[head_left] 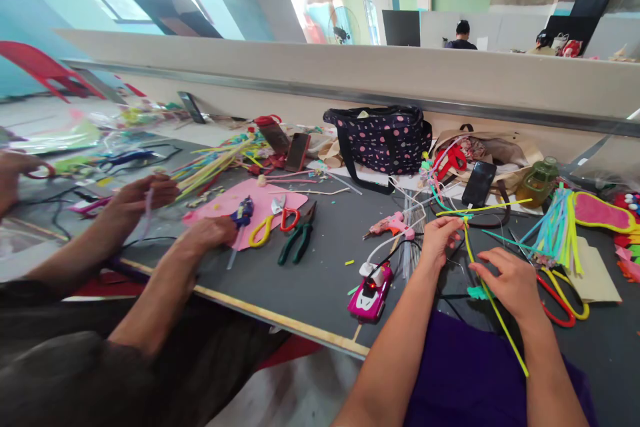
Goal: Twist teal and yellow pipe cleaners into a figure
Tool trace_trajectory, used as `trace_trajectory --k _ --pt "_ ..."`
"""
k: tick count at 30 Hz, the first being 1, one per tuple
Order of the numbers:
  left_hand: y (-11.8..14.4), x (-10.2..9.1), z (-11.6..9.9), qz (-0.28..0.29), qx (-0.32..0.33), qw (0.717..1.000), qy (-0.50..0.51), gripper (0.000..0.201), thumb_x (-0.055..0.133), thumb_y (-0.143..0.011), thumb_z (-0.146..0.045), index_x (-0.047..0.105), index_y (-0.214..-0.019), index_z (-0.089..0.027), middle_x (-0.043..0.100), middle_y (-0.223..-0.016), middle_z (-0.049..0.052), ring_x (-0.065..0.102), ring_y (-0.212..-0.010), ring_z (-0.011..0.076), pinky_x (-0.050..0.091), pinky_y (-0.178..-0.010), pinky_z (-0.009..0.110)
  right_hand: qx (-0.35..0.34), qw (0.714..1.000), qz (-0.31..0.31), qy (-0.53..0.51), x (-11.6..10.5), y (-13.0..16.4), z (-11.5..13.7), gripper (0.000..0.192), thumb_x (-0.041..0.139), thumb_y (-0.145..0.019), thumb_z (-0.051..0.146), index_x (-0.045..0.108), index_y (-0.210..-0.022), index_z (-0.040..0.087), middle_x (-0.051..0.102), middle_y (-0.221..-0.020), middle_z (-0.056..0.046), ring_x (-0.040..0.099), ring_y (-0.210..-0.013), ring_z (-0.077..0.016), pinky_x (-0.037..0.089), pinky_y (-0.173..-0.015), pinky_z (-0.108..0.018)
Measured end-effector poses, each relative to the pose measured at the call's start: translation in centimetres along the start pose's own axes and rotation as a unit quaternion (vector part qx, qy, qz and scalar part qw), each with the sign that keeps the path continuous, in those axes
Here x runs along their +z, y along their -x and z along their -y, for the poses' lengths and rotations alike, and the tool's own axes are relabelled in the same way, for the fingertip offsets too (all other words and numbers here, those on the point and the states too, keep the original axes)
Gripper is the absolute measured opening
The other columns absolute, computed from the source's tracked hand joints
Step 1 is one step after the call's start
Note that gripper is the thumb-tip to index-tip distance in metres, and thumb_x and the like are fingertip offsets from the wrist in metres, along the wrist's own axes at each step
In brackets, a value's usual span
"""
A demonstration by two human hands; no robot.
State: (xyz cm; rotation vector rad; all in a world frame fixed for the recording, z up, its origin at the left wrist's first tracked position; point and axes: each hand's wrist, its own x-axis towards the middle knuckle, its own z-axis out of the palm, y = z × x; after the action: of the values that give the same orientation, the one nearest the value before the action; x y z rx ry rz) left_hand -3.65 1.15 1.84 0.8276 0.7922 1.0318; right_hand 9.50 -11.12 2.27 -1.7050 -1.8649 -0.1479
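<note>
Evidently the left hand (pixel 443 238) is closed in a narrow pinch on the upper end of a yellow fuzzy strip (pixel 495 310), presumably to steady that end while the rest slants down toward the lap. The right hand (pixel 515 280) is half curled beside the strip's middle, thumb and forefinger apart; whether they grip it, I cannot tell. Scraps of teal fuzz (pixel 480 292) lie by the fingers, and a second yellow strip (pixel 500 205) lies just beyond, within easy reach. Red-and-yellow-handled scissors (pixel 556 300) rest to the right with their handles toward the body, which probably suits a quick pick-up. On the left, a pink glue gun (pixel 393 225) lies near a magenta power strip (pixel 370 297), perhaps because a cord limits its range. Farther left, a co-worker's hand (pixel 213 232) holds a blue glue gun (pixel 243 211) over a pink sheet (pixel 215 210), which may shield the grey tabletop (pixel 325 287) from drips. At the back, a dark patterned bag (pixel 385 140) stands against the partition (pixel 300 70), seemingly out of the working area.
</note>
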Motion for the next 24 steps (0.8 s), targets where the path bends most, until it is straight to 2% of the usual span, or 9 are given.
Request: trace_trajectory --k 4,9,13,20,24 --pt "0.0 0.1 0.0 -0.022 0.021 0.999 -0.018 0.029 0.077 -0.059 -0.034 0.069 -0.074 -0.010 0.069 -0.075 0.008 0.050 -0.044 0.0055 0.026 -0.035 0.016 0.018 0.999 0.003 0.047 0.5 0.0 0.6 0.023 0.051 -0.092 0.040 0.065 -0.099 0.023 0.069 -0.097 -0.002 0.063 -0.074 -0.0134 0.037 -0.059 -0.024" --pt "0.2 0.4 0.2 -0.029 0.036 0.999 -0.027 0.029 0.076 -0.059 -0.036 0.070 -0.073 -0.011 0.069 -0.073 0.007 0.049 -0.043 0.0055 0.027 -0.035 0.017 -0.013 0.997 0.017 0.070 0.5 -0.2 1.8 0.019 0.048 -0.093 0.030 0.065 -0.095 0.022 0.063 -0.103 -0.005 0.061 -0.084 -0.0138 0.040 -0.064 -0.022" --pt "0.3 0.7 0.5 -0.024 0.040 0.998 -0.033 0.028 0.075 -0.061 -0.036 0.069 -0.073 -0.011 0.069 -0.073 0.008 0.049 -0.042 0.0054 0.027 -0.035 0.017 0.019 0.990 0.030 0.137 0.8 -0.2 3.0 0.021 0.049 -0.092 0.025 0.063 -0.108 0.022 0.060 -0.108 -0.008 0.058 -0.091 -0.0167 0.042 -0.065 -0.023" --pt "0.3 1.0 0.9 -0.031 0.040 0.998 -0.038 0.031 0.074 -0.060 -0.038 0.068 -0.073 -0.011 0.068 -0.072 0.007 0.046 -0.040 0.0045 0.026 -0.034 0.016 0.044 0.981 0.026 0.189 1.8 -0.1 3.8 0.031 0.047 -0.092 0.018 0.057 -0.120 0.020 0.061 -0.103 -0.009 0.056 -0.087 -0.0177 0.041 -0.064 -0.025" --pt "0.2 1.0 1.0 -0.031 0.034 0.998 -0.033 0.030 0.074 -0.060 -0.037 0.066 -0.072 -0.011 0.068 -0.072 0.007 0.046 -0.039 0.0047 0.026 -0.034 0.016 0.036 0.983 0.020 0.181 1.8 -0.2 3.5 0.028 0.047 -0.092 0.019 0.057 -0.118 0.021 0.063 -0.091 -0.008 0.054 -0.086 -0.0202 0.039 -0.066 -0.028"
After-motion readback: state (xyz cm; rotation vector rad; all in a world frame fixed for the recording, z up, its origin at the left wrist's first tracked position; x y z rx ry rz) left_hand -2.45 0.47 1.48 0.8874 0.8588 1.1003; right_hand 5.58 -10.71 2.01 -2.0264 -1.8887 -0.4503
